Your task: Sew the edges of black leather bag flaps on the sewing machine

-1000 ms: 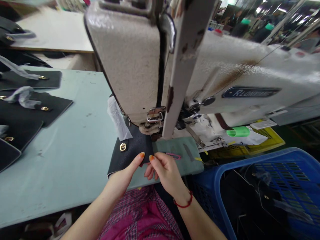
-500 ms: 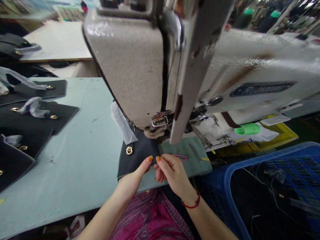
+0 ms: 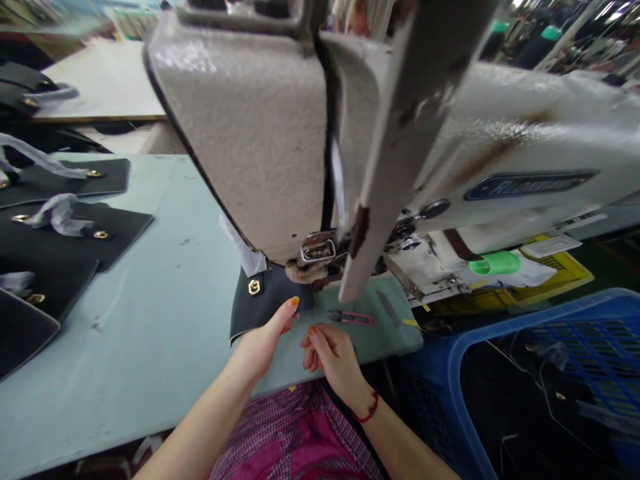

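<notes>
Under the head of the sewing machine (image 3: 245,153) lies a black leather panel (image 3: 260,310) with a gold fitting (image 3: 255,287) and a plastic-wrapped strap (image 3: 250,259) at its far side. My left hand (image 3: 263,340) grips its near edge, thumb on top and fingers underneath. To the right, apart from the panel, my right hand (image 3: 333,357) has thumb and curled fingers pressed together; whatever may be between them is too small to see. Just beyond that hand are pink-handled thread snips (image 3: 350,318) on the table.
More black panels (image 3: 75,233) with gold fittings lie on the pale green table (image 3: 165,307) at left. A blue basket (image 3: 457,353) holding black pieces stands at right. Behind it are a green tube (image 3: 495,263) and a yellow crate (image 3: 565,272). A dark flat blade (image 3: 389,308) lies beside the snips.
My right hand has drawn away from the panel edge, down and slightly left, leaving the snips in full sight. My left hand and the panel have shifted slightly up and left.
</notes>
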`<action>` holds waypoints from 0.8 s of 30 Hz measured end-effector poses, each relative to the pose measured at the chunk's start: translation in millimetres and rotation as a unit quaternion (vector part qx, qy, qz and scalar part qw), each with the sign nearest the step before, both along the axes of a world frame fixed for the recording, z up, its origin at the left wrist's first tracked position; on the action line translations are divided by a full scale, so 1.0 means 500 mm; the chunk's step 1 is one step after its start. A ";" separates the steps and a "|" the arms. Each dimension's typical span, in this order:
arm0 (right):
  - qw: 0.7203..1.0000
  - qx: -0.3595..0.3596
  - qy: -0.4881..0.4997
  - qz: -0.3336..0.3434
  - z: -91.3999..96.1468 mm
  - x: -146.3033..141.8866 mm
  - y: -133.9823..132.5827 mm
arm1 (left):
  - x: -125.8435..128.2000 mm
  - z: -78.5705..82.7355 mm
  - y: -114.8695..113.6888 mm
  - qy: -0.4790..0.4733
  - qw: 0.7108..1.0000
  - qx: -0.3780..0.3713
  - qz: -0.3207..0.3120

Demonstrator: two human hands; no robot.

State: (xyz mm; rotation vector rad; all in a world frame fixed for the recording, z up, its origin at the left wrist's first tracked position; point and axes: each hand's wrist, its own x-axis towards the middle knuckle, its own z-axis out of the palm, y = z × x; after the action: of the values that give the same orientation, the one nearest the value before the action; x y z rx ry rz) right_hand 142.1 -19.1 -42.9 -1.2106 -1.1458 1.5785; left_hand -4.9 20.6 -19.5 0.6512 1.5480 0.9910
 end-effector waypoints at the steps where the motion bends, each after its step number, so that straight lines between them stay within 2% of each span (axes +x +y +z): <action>1: 1.000 0.004 -0.017 0.004 -0.012 -0.001 -0.003 | 0.001 0.003 0.004 -0.006 1.000 0.000 -0.004; 4: 0.997 0.019 -0.077 0.020 -0.034 -0.004 -0.010 | 0.006 0.016 0.018 -0.026 1.000 -0.001 -0.011; 7: 0.993 0.033 -0.110 0.030 -0.038 -0.007 -0.012 | 0.009 0.027 0.030 -0.029 0.999 0.018 -0.011; 16: 0.989 0.050 -0.137 0.032 -0.038 -0.006 -0.012 | 0.007 0.036 0.062 -0.021 0.997 0.069 -0.018; 24: 0.988 0.049 -0.146 0.033 -0.043 -0.006 -0.013 | 0.001 0.030 0.089 -0.018 0.994 0.105 -0.019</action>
State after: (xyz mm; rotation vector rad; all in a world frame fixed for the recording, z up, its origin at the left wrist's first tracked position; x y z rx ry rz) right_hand 139.2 -25.7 -64.4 -1.3816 -1.4464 1.4057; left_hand -4.2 65.3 -4.7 0.8020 1.4056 1.1396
